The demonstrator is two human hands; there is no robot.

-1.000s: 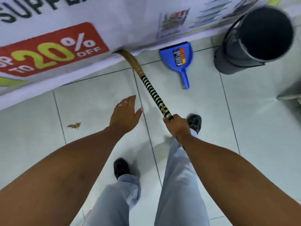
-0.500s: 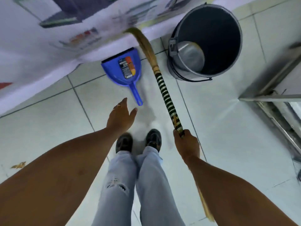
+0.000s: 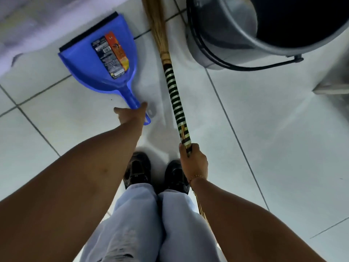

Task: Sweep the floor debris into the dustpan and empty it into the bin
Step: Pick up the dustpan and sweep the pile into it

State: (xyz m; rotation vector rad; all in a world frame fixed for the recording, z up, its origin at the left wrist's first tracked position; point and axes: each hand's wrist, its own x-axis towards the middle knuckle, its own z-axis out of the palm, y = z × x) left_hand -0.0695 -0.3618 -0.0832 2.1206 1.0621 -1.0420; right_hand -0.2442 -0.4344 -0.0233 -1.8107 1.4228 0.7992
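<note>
Two hands — left hand [image 3: 130, 115] fingers wide at dustpan [image 3: 98, 59] handle, right hand [image 3: 194, 161] fingers around broom [image 3: 174, 91].

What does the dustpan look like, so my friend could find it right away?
Start at the big grey bin standing on the pale floor tiles. Left of it lies the broom with its striped handle, and left of that is the dustpan. It is the only bright blue thing, with a colourful label inside.

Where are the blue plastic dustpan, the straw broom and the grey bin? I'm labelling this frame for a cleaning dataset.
Blue plastic dustpan [image 3: 88, 59]: head view, on the flat pan beside its label.
Straw broom with black-and-white striped handle [image 3: 174, 93]: head view, on the striped wrapping.
Grey round bin [image 3: 222, 25]: head view, on the outer wall.
</note>
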